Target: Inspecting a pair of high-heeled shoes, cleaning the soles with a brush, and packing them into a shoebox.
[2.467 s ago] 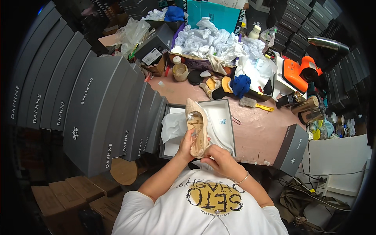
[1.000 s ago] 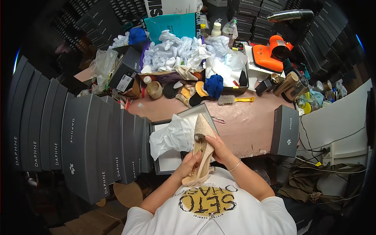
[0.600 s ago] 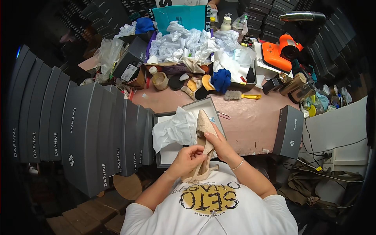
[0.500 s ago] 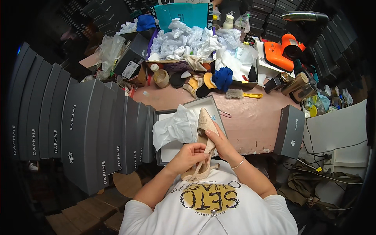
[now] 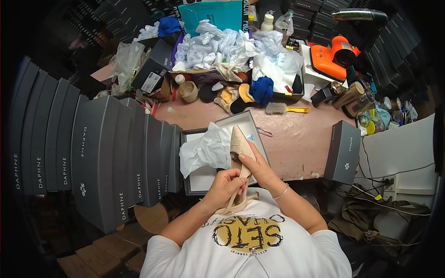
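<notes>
A beige pointed-toe shoe [image 5: 240, 141] with a strap is held close to my body, its toe pointing away from me. My right hand [image 5: 256, 166] wraps round its right side, the thumb lying over the upper's edge. On the left, my left hand [image 5: 225, 186] pinches at the shoe's inner side or strap, with its fingers bent; the exact grip point is partly hidden. Beyond and left of the shoe lies an open grey shoe box [image 5: 197, 186]. White tissue paper [image 5: 206, 149] spills over that box, and the box's lid [image 5: 248, 121] lies behind the toe.
Grey shoe boxes [image 5: 99, 157] stand in a row at left, and another box [image 5: 343, 153] at right. A yellow-handled brush [image 5: 287, 109], a jar [image 5: 188, 91], a blue cloth [image 5: 262, 91] and a crumpled-paper bin [image 5: 218, 48] line the back. An orange device [image 5: 328, 61] sits far right.
My left hand has shifted slightly up along the shoe. The shoe is still between both hands, tilted a little differently. The whole view has moved slightly.
</notes>
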